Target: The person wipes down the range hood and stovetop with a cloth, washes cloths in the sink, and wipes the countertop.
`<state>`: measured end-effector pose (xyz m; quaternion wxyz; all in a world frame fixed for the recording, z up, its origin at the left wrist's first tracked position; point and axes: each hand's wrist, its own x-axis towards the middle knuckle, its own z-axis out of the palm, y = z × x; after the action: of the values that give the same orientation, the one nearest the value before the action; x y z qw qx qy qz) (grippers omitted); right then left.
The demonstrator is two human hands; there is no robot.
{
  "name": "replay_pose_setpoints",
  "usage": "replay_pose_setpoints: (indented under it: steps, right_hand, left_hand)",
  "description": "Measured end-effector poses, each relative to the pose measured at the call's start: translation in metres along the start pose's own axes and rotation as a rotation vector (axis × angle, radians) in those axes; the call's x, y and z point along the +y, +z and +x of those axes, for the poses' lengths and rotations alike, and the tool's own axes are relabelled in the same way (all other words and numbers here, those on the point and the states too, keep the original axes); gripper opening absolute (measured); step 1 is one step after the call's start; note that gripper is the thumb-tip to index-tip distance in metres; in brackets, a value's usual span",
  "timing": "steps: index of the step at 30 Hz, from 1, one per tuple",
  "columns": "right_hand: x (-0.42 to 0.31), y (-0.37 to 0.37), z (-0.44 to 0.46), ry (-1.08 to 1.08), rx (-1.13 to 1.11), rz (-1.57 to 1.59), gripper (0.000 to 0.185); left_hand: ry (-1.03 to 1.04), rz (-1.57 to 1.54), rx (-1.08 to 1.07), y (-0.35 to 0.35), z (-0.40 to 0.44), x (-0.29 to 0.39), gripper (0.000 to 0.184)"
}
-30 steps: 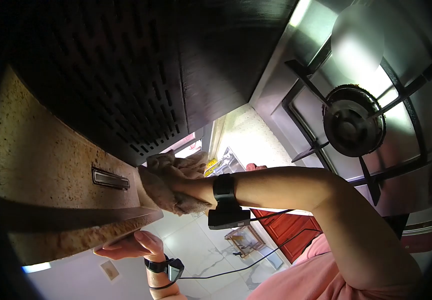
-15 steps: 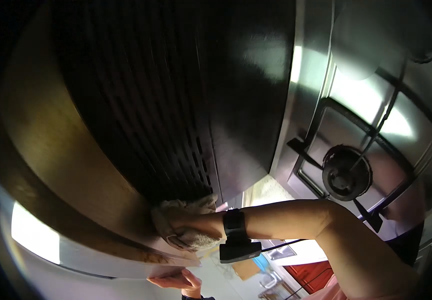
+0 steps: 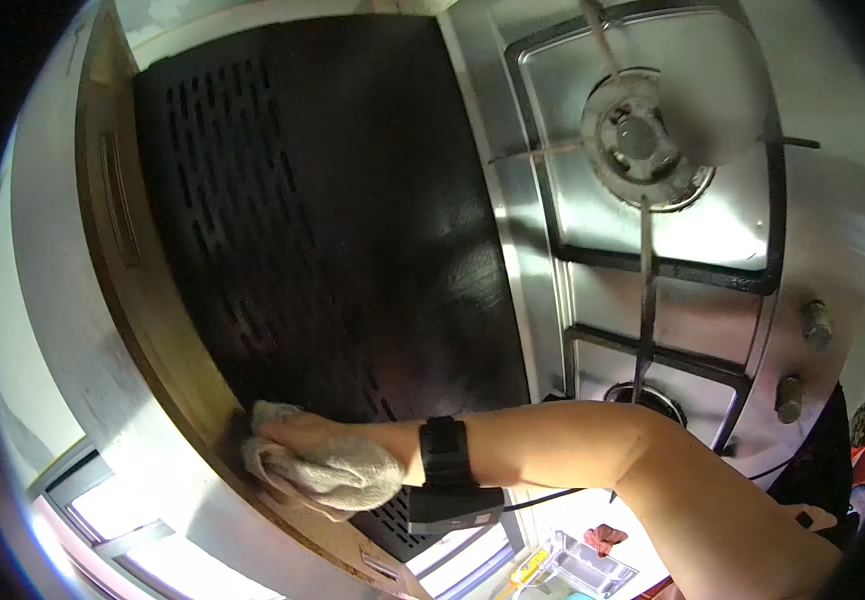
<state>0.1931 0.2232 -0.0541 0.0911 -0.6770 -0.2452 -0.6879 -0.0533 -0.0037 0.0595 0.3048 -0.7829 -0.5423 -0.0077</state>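
- Right hand (image 3: 298, 432): at the lower left of the frame, closed around a beige-grey cloth (image 3: 348, 475); most of the fingertips are buried in the folds, so their exact grip cannot be told.
- Left hand: not visible in this view; its state cannot be told.
- Cloth: bunched beneath and around the right hand, lying where the black slotted panel (image 3: 373, 190) meets the brownish strip (image 3: 148, 290); it appears to touch both.
- Right wrist: fitted with a black band (image 3: 443, 440) and a boxy device (image 3: 456, 508), from which a cable runs rightward.
- Step in hand, as judged: wiping along the strip and the adjoining panel edge (brown patches on the strip suggest grime, though shadow may account for some).
- Next move, as judged: it calls for steady pressure on the cloth, drawn along the strip, with a clean fold turned outward once the face in use is soiled. The narrow corner would need the fingertips behind the cloth.
- Right side of the frame: a steel hob (image 3: 818, 225), with one burner (image 3: 638, 140) towards the upper right; the forearm passes just beside a lower burner (image 3: 648, 400).
- Lower edge of the frame, right of centre: a metal tray (image 3: 593, 570) and a reddish item (image 3: 605, 540), too small to identify.
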Motion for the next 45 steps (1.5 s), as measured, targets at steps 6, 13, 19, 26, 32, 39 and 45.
replay_pose_setpoints:
  steps: [6, 13, 19, 26, 32, 39, 45]
  right_hand:
    - [-0.014, 0.097, 0.022, -0.272, -0.122, -0.769, 0.042]
    - [-0.007, 0.170, -0.021, -0.628, -0.056, -1.021, 0.058]
    - [-0.041, 0.176, -0.010, -0.624, -0.049, -1.007, 0.072]
    - [-0.016, 0.220, -0.017, -0.781, 0.124, -1.223, 0.049]
    - [-0.044, 0.285, 0.018, -0.902, 0.180, -1.683, 0.036]
    - [-0.053, 0.261, 0.031, -1.088, 0.398, -1.880, 0.032]
    - [-0.053, 0.204, 0.044, -1.367, 0.446, -1.906, 0.029]
  left_hand:
    - [0.030, -0.012, 0.012, 0.016, 0.012, 0.004, 0.096]
    - [0.065, -0.008, -0.009, 0.023, 0.031, 0.012, 0.096]
    - [0.062, 0.008, -0.024, 0.017, 0.032, 0.014, 0.096]
    - [0.060, 0.016, -0.032, 0.014, 0.033, 0.012, 0.096]
    - [0.031, 0.022, -0.054, 0.004, 0.022, 0.005, 0.096]
    - [0.022, 0.010, -0.069, -0.013, 0.009, 0.000, 0.097]
    - [0.030, 0.010, -0.104, -0.036, -0.006, -0.008, 0.097]
